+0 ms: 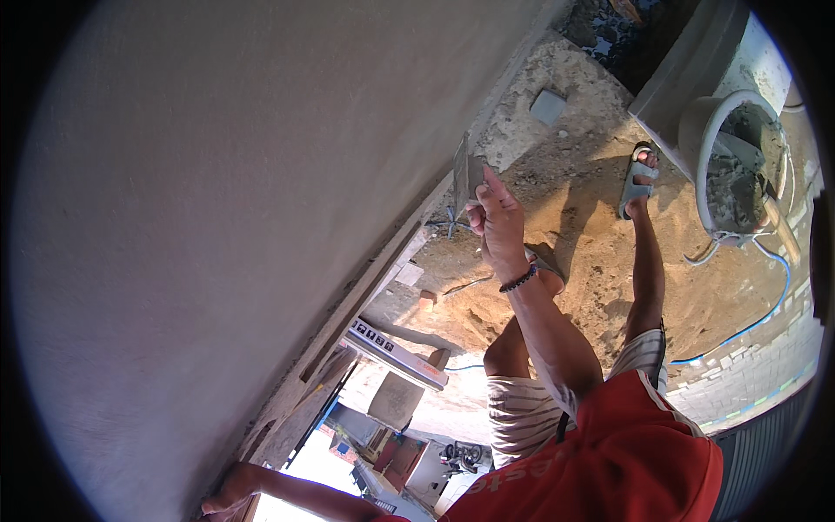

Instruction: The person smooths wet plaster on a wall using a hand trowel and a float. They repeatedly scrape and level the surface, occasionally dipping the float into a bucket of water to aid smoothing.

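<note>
My right hand point(502, 224) is closed around a trowel; its flat grey blade point(466, 174) stands at the edge of a plastered wall point(235, 191). The handle is mostly hidden in my fist, and a dark beaded bracelet circles the wrist. At the lower left, my left hand point(230, 489) is against the wall's lower edge. Its fingers run into shadow near the picture's rim, so their grip is unclear. A long wooden strip point(348, 326) follows the wall's edge between the two hands.
A bucket point(709, 165) of wet grey mortar with a wooden handle point(781, 228) stands at the right. Sandy ground point(574, 244) lies around my sandalled feet. A blue hose point(739, 332) curves across the right. Beside the wall are a grey block point(548, 106) and a brick piece point(427, 300).
</note>
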`<state>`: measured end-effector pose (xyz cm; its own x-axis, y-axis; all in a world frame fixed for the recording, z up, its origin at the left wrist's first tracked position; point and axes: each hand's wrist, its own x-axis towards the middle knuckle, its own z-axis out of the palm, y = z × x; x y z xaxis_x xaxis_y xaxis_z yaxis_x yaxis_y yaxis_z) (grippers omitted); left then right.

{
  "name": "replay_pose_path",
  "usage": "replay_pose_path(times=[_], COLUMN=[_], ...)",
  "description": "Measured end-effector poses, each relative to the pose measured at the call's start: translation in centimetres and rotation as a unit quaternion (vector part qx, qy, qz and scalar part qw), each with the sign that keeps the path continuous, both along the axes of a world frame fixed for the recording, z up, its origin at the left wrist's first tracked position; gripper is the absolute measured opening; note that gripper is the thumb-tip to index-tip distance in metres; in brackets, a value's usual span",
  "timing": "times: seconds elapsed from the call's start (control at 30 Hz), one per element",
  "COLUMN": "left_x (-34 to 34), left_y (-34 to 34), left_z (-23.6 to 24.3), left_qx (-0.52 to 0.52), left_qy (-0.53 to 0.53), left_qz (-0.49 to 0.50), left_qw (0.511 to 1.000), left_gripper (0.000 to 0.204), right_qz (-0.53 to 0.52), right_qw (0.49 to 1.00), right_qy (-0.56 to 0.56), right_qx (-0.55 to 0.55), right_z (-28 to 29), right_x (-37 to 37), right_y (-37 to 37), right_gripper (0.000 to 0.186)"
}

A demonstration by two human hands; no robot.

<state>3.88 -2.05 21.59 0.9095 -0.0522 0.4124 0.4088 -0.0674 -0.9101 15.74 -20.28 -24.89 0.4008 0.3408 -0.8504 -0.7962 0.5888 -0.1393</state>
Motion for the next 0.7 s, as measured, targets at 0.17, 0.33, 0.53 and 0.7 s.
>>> replay_pose_path(times=[0.17,0.33,0.53,0.7], left_x=[-1.9,-2.9,-3.4,-3.2], left_y=[0.4,1.3,1.3,1.5], left_z=[-0.5,-0.7,0.0,-1.1], left_qx=[-0.011,-0.023,-0.026,-0.046], left_qy=[-0.012,-0.011,-0.010,-0.013], left_qz=[0.008,0.008,0.011,0.008], left_qw=[1.000,1.000,1.000,0.999], left_gripper=[0.048,0.049,0.049,0.050], right_qz=[-0.002,0.018,0.006,-0.053], right_qw=[1.000,0.988,0.995,0.992], right_qy=[0.027,0.047,0.083,0.103], right_qx=[0.004,0.145,0.050,0.053], right_z=[2.7,11.0,3.6,6.5], right_x=[-0.4,-5.6,-3.5,-3.0], right_y=[3.3,2.3,0.7,5.7], right_gripper=[0.049,0.047,0.048,0.062])
